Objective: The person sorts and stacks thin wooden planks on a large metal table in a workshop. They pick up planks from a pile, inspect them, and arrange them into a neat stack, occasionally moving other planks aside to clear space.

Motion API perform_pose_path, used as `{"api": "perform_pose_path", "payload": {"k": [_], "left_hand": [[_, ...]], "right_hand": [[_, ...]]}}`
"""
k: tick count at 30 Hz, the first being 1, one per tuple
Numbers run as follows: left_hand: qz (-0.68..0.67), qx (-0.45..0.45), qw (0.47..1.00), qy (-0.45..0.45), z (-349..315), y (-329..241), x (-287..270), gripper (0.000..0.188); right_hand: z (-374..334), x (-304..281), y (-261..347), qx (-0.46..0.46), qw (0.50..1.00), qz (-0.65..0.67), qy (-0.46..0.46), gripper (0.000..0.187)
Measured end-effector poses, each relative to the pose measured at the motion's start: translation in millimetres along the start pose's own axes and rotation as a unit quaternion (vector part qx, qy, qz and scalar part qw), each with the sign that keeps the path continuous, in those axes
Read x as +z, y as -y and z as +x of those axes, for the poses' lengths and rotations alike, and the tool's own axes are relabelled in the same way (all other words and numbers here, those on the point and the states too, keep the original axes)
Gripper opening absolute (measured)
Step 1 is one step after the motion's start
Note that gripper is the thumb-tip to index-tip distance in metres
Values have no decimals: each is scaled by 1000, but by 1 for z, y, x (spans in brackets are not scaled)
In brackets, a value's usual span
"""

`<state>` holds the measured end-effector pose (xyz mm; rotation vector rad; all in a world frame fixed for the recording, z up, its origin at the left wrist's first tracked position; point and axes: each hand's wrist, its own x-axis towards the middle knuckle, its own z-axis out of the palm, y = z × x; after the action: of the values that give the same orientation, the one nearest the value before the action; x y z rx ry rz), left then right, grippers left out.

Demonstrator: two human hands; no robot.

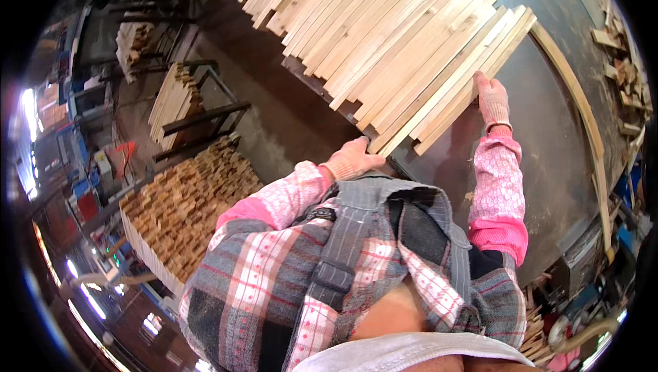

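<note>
A broad row of pale wooden slats [404, 36] lies side by side on a dark metal table [548, 139], running away to the upper left. My left hand [353, 158], in a pink glove, presses against the near ends of the slats at the table's edge. My right hand [492, 100], also gloved, rests flat on the right side of the outermost slats. Neither hand closes around a slat. Pink patterned sleeves cover both forearms.
One long curved strip of wood [582, 111] lies alone on the table to the right. Offcuts [627, 70] pile at the far right edge. On the left, below the table, stand a stack of short wood blocks [181, 207] and metal racks [185, 101] with more slats.
</note>
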<state>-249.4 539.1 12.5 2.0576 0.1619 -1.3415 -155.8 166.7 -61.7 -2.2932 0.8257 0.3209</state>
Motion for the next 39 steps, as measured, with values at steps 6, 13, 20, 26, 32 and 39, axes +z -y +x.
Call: {"api": "perform_pose_path", "payload": {"k": [6, 13, 20, 26, 32, 39], "left_hand": [[-359, -26, 925, -122, 0, 10, 45, 49], [-252, -7, 940, -228, -5, 3, 65, 64], [-99, -22, 974, -205, 20, 18, 50, 70], [-77, -110, 991, -22, 41, 20, 3, 54], [-248, -111, 961, -44, 46, 35, -50, 56], [-366, -18, 906, -213, 55, 31, -178, 36]], "right_hand": [[1, -6, 21, 8, 998, -31, 45, 73], [-4, -11, 25, 1, 994, 44, 99, 66], [20, 11, -8, -73, 977, 172, 104, 55], [9, 12, 25, 1, 988, 142, 57, 51], [4, 24, 114, 78, 976, 182, 87, 48], [67, 82, 250, -13, 970, 205, 133, 46]]}}
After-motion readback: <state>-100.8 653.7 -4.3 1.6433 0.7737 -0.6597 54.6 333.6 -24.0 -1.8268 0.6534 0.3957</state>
